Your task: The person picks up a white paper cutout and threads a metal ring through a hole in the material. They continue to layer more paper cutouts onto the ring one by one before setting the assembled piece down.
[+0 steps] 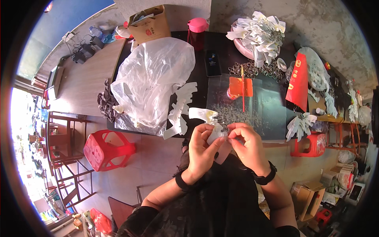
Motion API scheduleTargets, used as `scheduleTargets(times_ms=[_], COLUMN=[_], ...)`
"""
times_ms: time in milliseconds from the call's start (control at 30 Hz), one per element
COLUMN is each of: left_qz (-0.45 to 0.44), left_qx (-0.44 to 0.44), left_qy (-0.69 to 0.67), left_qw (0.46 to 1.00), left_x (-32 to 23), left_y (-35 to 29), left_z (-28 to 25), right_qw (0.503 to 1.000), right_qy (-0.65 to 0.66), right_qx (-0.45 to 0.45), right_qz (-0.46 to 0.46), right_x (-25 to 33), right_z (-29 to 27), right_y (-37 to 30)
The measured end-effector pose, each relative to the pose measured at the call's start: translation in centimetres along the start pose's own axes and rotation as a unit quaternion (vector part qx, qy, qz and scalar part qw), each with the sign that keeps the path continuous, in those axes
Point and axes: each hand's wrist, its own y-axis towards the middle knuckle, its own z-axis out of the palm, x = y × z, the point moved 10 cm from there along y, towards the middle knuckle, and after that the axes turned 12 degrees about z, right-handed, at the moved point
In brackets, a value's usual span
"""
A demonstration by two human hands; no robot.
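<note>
My left hand and my right hand meet over my lap at the near edge of a dark table. Together they pinch a small white plastic strip with a little metal ring at its end; the strip's far end rises toward the table. Both wrists wear dark bands. Just beyond my fingers a heap of small dark metal rings lies on a clear sheet. More white strips lie to the left of my hands.
A big clear plastic bag covers the table's left part. A pile of white strips sits in a pink bowl at the back, with a phone, a pink-lidded bottle and a cardboard bag. Red stools stand on both sides.
</note>
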Motion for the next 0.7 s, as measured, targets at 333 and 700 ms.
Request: scheduleTargets(times_ms=[333,700], left_qz=[-0.015,-0.071], left_qx=[-0.017,-0.006], left_qy=[-0.068,-0.029], left_qw=[0.997,0.997], left_x=[0.9,1.4], left_y=[-0.3,-0.3], left_z=[-0.3,-0.1], right_qw=[0.998,0.999], right_qy=[-0.011,0.047], right_qx=[-0.049,-0.022], right_qz=[-0.041,-0.014], right_x=[1.8,0.3], right_z=[-0.5,-0.3], right_y=[-0.1,1.0])
